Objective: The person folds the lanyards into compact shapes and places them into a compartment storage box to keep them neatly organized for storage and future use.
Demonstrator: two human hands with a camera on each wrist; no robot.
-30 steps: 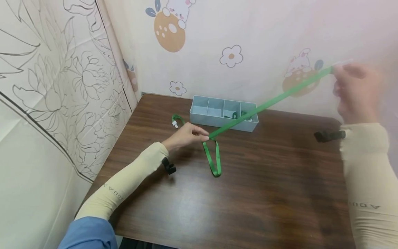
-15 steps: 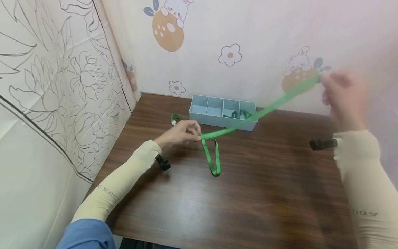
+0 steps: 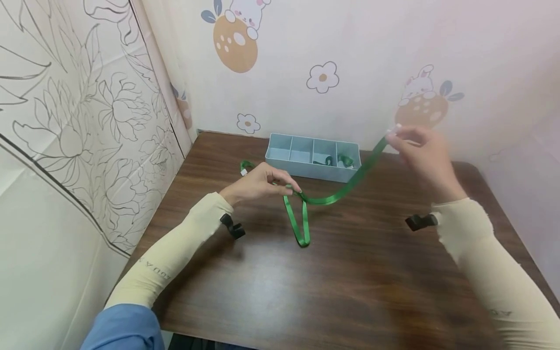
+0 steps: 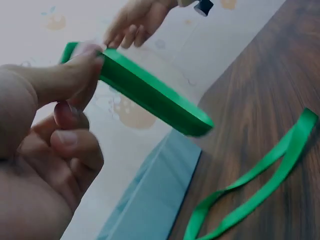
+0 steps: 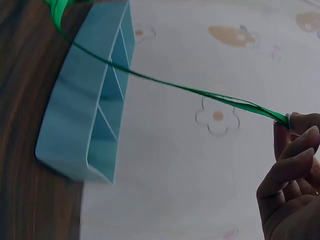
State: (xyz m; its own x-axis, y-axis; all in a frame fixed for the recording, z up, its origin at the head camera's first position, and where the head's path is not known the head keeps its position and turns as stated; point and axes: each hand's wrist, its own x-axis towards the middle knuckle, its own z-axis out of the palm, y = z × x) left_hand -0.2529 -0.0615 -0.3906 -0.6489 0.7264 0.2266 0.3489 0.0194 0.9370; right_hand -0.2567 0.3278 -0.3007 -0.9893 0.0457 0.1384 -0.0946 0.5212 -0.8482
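Observation:
A green lanyard (image 3: pixel 334 197) spans my two hands above the table, its strap sagging between them. My left hand (image 3: pixel 262 184) pinches it between thumb and index finger; in the left wrist view the doubled strap (image 4: pixel 150 92) runs out from those fingertips. Below them a loop of the lanyard (image 3: pixel 303 238) hangs down to the tabletop. My right hand (image 3: pixel 426 155), raised at the right, pinches the other end, where a small white piece shows at the fingertips. From the right wrist, the strap (image 5: pixel 245 105) narrows into this pinch.
Against the back wall stands a pale blue divided box (image 3: pixel 306 170). Its two right compartments hold green coiled straps (image 3: pixel 345 160). Left of the box lies a green strap (image 3: pixel 247 165) with a white clip, partly behind my left hand. The brown table (image 3: pixel 350 291) meets walls behind and right.
My right hand has come left and down towards the left hand. The strap between them has gone from taut to sagging. My left hand has shifted only slightly.

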